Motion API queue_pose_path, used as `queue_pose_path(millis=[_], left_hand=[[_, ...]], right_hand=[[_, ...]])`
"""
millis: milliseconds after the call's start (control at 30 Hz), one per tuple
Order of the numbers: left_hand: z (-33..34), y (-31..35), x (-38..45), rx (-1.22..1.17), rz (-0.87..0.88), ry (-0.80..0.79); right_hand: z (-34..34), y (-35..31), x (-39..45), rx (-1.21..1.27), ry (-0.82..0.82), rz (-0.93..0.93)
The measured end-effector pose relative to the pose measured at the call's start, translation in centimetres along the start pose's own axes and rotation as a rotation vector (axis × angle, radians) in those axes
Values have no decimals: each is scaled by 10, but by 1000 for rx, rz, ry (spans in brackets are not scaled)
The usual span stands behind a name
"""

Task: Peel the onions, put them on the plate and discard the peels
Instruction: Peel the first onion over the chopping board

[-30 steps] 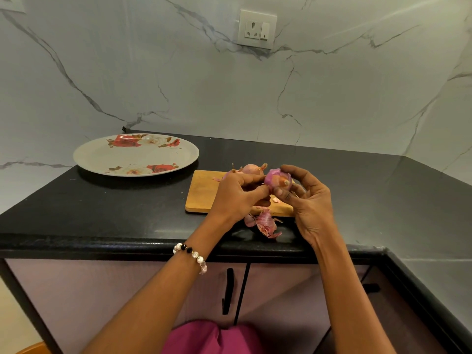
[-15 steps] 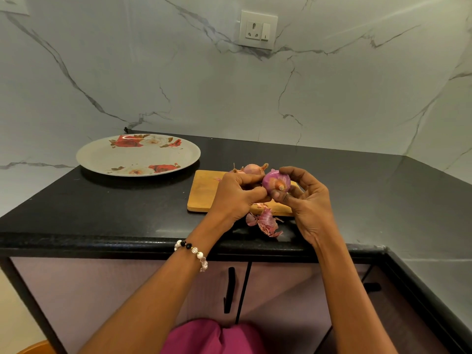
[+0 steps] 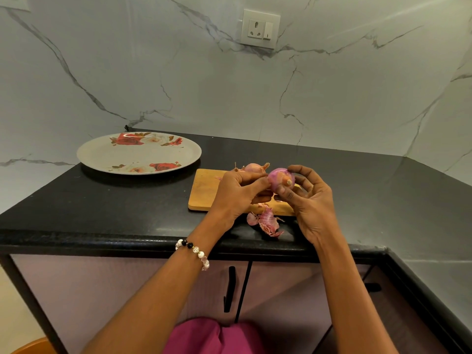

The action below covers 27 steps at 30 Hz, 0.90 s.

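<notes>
A white marble-veined wall (image 3: 229, 80) fills the upper half of the frame, with a white socket plate (image 3: 260, 28) at upper centre; below it a glossy black stone countertop (image 3: 115, 200) spans the middle band, over pale cabinet doors (image 3: 127, 290) with black handles. A round, shallow grey plate (image 3: 102, 152) printed with red roses lies at centre left, holding nothing; just right of it sits a flat rectangular wooden cutting board (image 3: 207, 190). An unpeeled onion (image 3: 254, 167) with papery tan skin rests on the board's far edge; crumpled purple peels (image 3: 267, 222) lie on the counter at the board's near edge. At centre, above the board, the right hand (image 3: 313, 203) cups a smooth, partly peeled purple onion (image 3: 279, 177), fingers curled round it; the left hand (image 3: 238, 192), a beaded bracelet (image 3: 194, 250) at its wrist, pinches skin at that onion's left side.
</notes>
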<state>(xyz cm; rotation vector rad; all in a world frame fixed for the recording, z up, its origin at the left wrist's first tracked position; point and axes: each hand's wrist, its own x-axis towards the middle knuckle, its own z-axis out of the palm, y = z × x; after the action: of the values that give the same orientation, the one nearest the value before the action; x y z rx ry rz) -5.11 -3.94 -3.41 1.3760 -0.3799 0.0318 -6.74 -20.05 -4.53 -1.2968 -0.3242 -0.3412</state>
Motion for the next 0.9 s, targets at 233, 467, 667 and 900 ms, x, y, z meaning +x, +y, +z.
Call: queue_pose_path(millis=[233, 467, 667, 900], left_hand=[[-2, -2, 1, 66, 26, -10], [-2, -2, 0, 160, 70, 18], [-2, -3, 0, 347, 186, 38], [-3, -7, 3, 378, 233, 98]], right_hand=[[0, 0, 1, -58, -52, -37], [2, -2, -2, -85, -64, -33], [5, -6, -4, -84, -42, 10], [8, -11, -6, 36, -35, 61]])
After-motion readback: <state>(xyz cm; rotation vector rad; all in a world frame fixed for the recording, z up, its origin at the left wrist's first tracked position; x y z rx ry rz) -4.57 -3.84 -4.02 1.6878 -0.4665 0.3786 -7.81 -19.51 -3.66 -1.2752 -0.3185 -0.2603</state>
